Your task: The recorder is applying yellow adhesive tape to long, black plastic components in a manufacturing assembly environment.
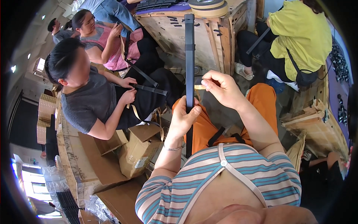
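Note:
In front of me, my left hand (185,118) is wrapped around a long, flat dark bar (190,61). The bar stands nearly upright in the picture, with a band around its upper part. Just right of the bar, my right hand (223,89) pinches a short tan strip (200,87) between thumb and fingertips. The strip's left end reaches the bar's edge; whether it is stuck there I cannot tell. A small dark patch shows by my right fingertips, too small to name. My orange-trousered legs lie below both hands.
Rolls of tape (209,8) sit on a wooden crate (182,37) ahead. Open cardboard boxes (140,153) stand at my left. A co-worker in a grey shirt (93,100) holds a similar bar close by; another in a yellow shirt (298,41) sits at right, beside a wooden bench (315,123).

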